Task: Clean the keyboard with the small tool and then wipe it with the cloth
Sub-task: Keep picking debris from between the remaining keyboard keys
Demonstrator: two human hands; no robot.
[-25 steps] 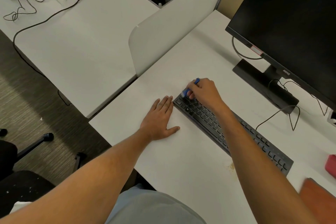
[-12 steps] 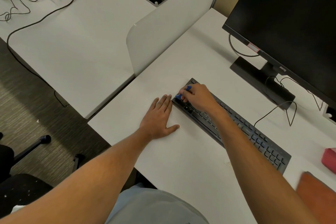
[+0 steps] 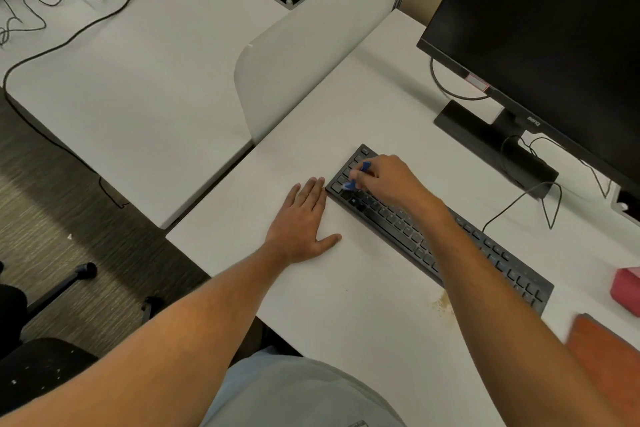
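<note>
Both forearms reach out over the counter (image 3: 346,305). Left hand (image 3: 304,218) lies flat, fingers straight, fingertips just beside the keyboard's (image 3: 398,225) near-left corner. Right hand (image 3: 388,180) curls over the keyboard's left end — pinching a blue tool (image 3: 356,177), its tip down on the keys. Beyond, the monitor (image 3: 540,28); pink block (image 3: 627,288) at right.

Two bare forearms without sleeves, left grip (image 3: 303,218) and right grip (image 3: 389,180) ungloved, pale grey-blue garment (image 3: 294,392) below
</note>
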